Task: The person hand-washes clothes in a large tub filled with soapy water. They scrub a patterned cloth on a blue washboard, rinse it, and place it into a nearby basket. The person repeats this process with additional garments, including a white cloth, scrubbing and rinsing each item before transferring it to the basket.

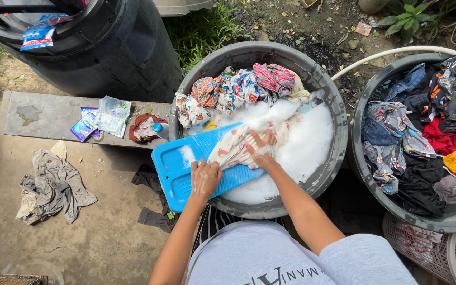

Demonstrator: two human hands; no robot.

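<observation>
Two soapy hands at work over grey basin (339, 142) of suds. Left hand (205, 178) flat on blue washboard (178, 166), fingers spread, clamped on nothing. Right hand (262, 150) pressed onto patterned cloth (233, 148) atop that washboard, fingers apart. Right of the basin, second tub (362, 174) heaped with dark clothes.

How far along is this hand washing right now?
Done, by the look: a wrung, twisted row of clothes along the soapy basin's rim. In hand: right hand scrubs a patterned garment on the blue washboard, steadied by left hand. Left: the full second basin.
</observation>
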